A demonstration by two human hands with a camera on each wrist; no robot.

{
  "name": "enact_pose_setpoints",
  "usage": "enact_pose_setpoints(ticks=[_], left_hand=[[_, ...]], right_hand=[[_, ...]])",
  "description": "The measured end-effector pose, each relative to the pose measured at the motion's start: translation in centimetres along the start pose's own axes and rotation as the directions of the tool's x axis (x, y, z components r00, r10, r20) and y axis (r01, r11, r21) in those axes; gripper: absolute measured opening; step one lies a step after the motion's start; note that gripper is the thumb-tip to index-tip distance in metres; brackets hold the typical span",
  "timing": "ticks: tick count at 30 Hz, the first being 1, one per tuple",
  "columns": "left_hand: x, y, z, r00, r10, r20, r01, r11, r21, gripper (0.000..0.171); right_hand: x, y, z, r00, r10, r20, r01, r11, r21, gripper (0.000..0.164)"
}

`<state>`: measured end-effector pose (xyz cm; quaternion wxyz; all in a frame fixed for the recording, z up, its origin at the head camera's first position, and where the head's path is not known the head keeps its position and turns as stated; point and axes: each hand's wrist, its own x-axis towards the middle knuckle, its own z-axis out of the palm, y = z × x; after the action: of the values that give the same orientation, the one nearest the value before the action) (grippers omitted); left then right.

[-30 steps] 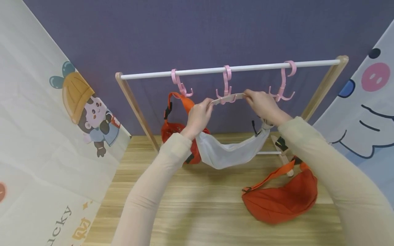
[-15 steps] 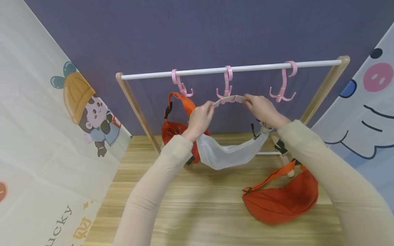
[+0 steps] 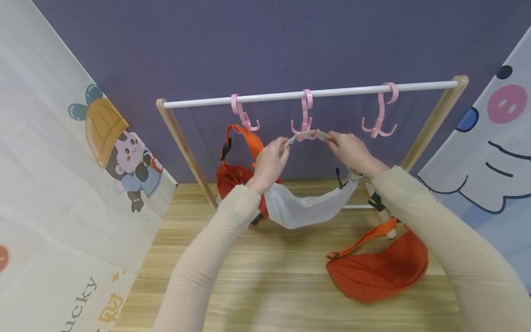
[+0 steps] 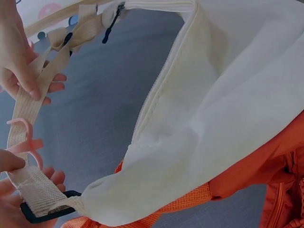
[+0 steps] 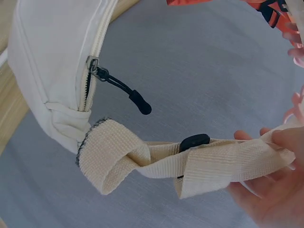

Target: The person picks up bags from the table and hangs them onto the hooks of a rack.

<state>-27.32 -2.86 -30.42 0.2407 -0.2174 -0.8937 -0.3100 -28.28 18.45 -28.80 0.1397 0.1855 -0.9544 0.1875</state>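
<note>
Right hand [image 3: 350,150] sits a bit lower than a second ago
It and the left hand [image 3: 268,163] pinch the cream strap [image 3: 309,134] either side of the middle pink hook [image 3: 305,110] — white bag [image 3: 300,212] hangs mid-frame, red bag [image 3: 377,269] lower right.

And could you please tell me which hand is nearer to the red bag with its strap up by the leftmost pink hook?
Left: the left hand is close to the red bag, beside its orange strap; the right hand is farther right, past the middle pink hook.
</note>
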Motion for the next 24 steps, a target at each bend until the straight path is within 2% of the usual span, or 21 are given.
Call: enact_pose_setpoints(ticks=[8, 12, 19, 24], left_hand=[[-0.7, 0.2, 0.0, 0.999, -0.032, 0.013, 0.032, 0.999, -0.015, 0.028], [-1.1, 0.3, -0.1, 1.0, -0.022, 0.014, 0.023, 1.0, -0.022, 0.031], [-1.8, 0.4, 0.1, 0.994, 0.082, -0.07, -0.082, 0.997, 0.013, 0.03], [-2.3, 0.5, 0.3, 0.971, 0.17, -0.17, -0.161, 0.985, 0.069, 0.03]], right_hand=[[-0.4, -0.3, 0.3, 0.998, -0.037, -0.046, 0.038, 0.999, 0.022, 0.015], [-0.6, -0.5, 0.3, 0.998, -0.034, -0.049, 0.036, 0.999, 0.035, 0.018], [-0.9, -0.4, 0.4, 0.998, -0.019, -0.053, 0.022, 0.998, 0.056, 0.025], [-1.0, -0.4, 0.2, 0.999, 0.023, -0.04, -0.02, 0.998, 0.063, 0.033]])
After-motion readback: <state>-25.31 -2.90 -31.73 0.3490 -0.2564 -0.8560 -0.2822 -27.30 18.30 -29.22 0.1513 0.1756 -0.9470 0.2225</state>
